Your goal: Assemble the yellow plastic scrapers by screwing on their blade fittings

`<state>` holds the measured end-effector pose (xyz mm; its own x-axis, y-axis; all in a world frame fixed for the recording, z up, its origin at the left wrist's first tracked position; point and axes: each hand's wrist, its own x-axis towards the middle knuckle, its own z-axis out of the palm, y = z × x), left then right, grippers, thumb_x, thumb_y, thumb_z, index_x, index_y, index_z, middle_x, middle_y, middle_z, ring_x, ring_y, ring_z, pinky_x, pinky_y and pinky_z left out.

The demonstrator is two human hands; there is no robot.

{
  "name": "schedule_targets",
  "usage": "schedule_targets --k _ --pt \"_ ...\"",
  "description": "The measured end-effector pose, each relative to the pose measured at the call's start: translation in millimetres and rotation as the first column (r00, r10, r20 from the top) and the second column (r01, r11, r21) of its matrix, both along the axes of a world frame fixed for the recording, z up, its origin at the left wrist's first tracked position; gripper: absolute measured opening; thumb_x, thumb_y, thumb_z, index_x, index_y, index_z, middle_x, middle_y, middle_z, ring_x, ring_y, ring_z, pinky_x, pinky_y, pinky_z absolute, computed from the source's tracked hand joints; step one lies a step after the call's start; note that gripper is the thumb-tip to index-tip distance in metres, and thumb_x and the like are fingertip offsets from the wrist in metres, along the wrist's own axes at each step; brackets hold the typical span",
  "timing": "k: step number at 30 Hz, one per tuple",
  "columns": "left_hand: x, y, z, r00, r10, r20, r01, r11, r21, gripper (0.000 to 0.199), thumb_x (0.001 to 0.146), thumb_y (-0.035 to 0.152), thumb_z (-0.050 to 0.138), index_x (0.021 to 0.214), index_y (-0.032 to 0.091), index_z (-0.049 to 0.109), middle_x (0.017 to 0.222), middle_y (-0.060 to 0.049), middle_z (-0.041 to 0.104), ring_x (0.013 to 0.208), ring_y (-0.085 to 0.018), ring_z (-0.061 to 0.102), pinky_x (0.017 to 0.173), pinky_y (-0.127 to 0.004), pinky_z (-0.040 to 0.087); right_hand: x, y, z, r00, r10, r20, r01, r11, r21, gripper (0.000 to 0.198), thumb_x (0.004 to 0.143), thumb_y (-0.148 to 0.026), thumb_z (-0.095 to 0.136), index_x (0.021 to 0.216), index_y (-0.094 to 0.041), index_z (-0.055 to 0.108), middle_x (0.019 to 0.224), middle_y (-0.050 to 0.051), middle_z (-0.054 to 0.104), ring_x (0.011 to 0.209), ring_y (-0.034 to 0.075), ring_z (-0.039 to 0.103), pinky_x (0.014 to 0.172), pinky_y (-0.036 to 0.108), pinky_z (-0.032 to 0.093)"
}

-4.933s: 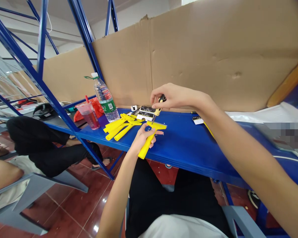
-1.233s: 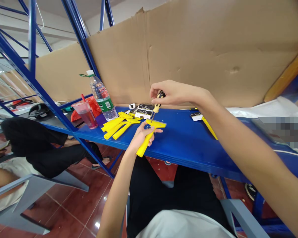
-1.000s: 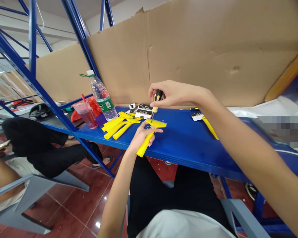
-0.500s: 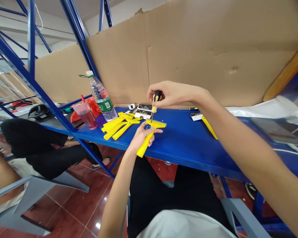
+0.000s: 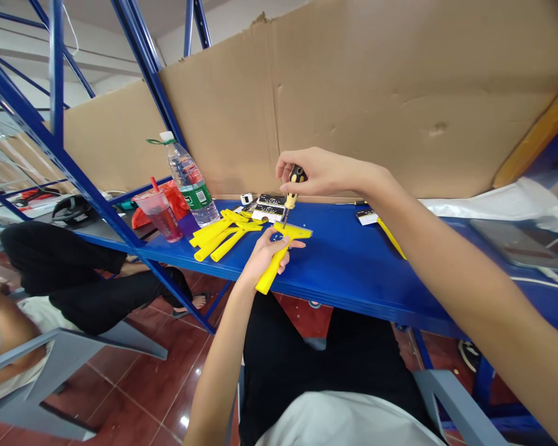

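My left hand [image 5: 266, 253] is wrapped round a yellow scraper [image 5: 272, 271], its wide head pointing away from me over the blue shelf. My right hand [image 5: 309, 172] grips a screwdriver [image 5: 292, 193] with a black and cream handle. The screwdriver stands nearly upright, its shaft coming down to the left part of the scraper's head. Whether a screw sits under the tip is too small to tell. Left of my left hand lies a pile of several more yellow scrapers [image 5: 218, 238]. Small pale bits lie on the shelf close to the scraper head.
Black-and-white small boxes [image 5: 268, 209] lie behind the pile. A water bottle [image 5: 193, 179] and a pink cup with a straw [image 5: 160, 214] stand at left. Another yellow handle [image 5: 391, 238] and a phone [image 5: 516, 244] lie at right. Cardboard [image 5: 376, 93] walls off the back. A seated person [image 5: 74, 272] is at left.
My right hand's fingers have shifted round the screwdriver handle, showing more of it, and the handle has tilted slightly to the right. My left hand and the scraper stay in place.
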<state>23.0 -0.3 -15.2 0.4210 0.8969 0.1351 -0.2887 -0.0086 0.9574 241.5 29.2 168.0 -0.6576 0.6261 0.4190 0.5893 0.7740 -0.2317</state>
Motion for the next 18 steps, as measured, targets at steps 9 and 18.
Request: schedule_targets --k 9,18 --pt "-0.2 1.3 -0.9 1.0 -0.001 -0.019 0.001 1.0 0.002 0.06 0.092 0.047 0.092 0.123 0.024 0.046 0.123 -0.02 0.086 0.048 -0.008 0.056 0.042 -0.023 0.039 0.2 2.5 -0.5 1.0 0.009 0.016 -0.008 1.0 -0.015 0.033 0.092 -0.042 0.085 0.117 -0.024 0.072 0.114 0.008 0.078 0.097 0.026 0.067 0.077 0.036 0.046" --pt "1.5 -1.9 2.4 0.999 0.038 -0.018 -0.039 0.999 -0.01 0.06 0.088 0.049 0.094 0.116 0.023 0.048 0.12 -0.021 0.086 0.049 -0.008 0.055 0.041 -0.023 0.04 0.5 6.7 -2.6 1.0 0.016 0.01 -0.016 1.0 -0.006 0.026 0.094 -0.038 0.085 0.113 -0.024 0.074 0.113 0.007 0.08 0.096 0.025 0.069 0.077 0.035 0.048"
